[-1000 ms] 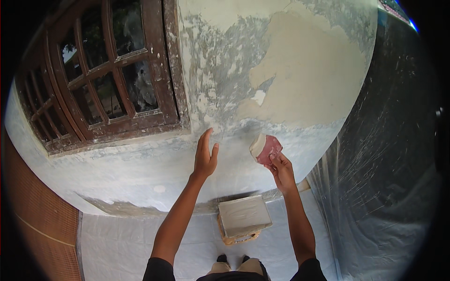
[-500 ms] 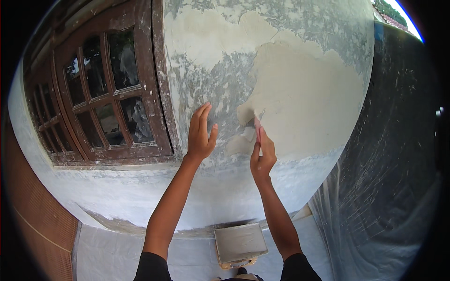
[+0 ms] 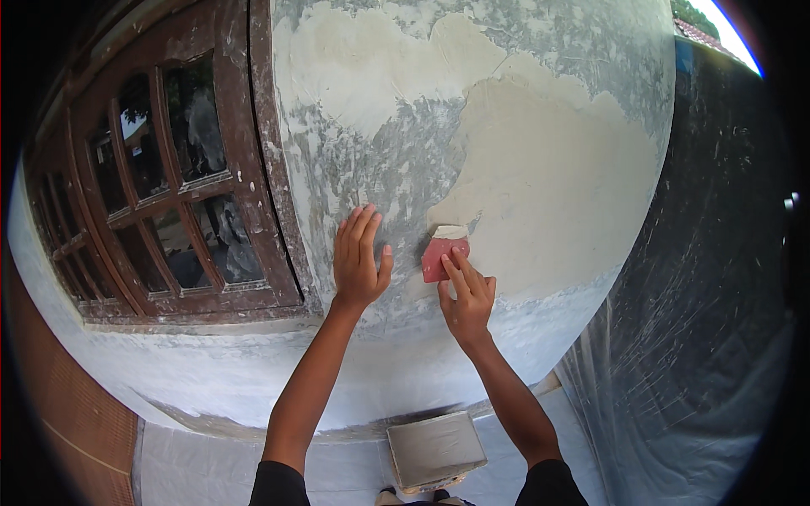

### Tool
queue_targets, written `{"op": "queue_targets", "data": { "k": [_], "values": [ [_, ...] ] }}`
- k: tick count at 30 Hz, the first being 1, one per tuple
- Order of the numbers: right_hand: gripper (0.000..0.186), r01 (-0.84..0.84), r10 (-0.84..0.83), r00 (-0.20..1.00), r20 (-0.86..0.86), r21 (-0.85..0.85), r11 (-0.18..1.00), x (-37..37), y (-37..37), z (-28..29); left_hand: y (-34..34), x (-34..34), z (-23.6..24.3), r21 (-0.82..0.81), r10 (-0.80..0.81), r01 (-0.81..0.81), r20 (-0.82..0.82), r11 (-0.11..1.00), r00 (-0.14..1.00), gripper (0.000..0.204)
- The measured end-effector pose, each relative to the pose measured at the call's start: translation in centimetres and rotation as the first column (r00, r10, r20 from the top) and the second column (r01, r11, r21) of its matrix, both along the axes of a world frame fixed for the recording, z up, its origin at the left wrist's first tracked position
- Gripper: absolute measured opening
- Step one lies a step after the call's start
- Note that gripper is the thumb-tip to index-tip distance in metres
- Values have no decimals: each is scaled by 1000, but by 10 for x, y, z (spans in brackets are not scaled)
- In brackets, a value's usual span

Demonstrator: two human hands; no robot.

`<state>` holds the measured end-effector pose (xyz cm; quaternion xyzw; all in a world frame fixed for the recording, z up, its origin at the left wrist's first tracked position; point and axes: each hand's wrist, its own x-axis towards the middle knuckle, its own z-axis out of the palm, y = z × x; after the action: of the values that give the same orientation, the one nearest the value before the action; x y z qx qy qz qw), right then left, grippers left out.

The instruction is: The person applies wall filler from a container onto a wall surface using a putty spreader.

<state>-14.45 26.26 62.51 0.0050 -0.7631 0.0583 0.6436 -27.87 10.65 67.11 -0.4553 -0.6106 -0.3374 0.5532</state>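
Observation:
My right hand grips a flat pink-red putty spreader against the wall, its broad face turned toward me. Along its upper edge sits a dab of pale putty. A wide beige coat of putty covers the wall to the right of the spreader. Further left, my left hand has its fingers stretched out at the mottled grey wall; it holds nothing, and I cannot tell whether the palm touches the surface.
A brown wooden window with several glass panes stands on the left. Below, on a pale floor sheet, is a box-shaped container with a grey-beige top. Dark plastic sheeting hangs at the right, and a brown woven panel stands lower left.
The spreader has turned from edge-on to face-on and come down slightly, now showing putty on its upper edge. My left hand has shifted a little lower.

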Motion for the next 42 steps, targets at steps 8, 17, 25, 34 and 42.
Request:
{"op": "queue_targets", "data": {
  "k": [8,17,25,34,42],
  "values": [
    [44,179,-195,974,115,137,974,4,1,2,-3,-1,-1,-7,-23,23,-6,1000,1000,50],
    [50,301,-322,916,238,120,946,3,-13,-4,-8,-2,1,-18,-61,61,-3,998,998,50],
    [49,320,-341,907,246,122,940,-1,-15,-17,-9,-1,-1,-30,-90,90,4,995,996,51],
    [43,314,-348,907,237,170,934,7,-22,-28,-11,-3,-2,-47,-94,93,-3,995,996,51],
    [50,225,-285,931,227,257,940,33,-11,-39,-8,-2,-3,-50,-56,56,-5,997,998,52]
  ]
}}
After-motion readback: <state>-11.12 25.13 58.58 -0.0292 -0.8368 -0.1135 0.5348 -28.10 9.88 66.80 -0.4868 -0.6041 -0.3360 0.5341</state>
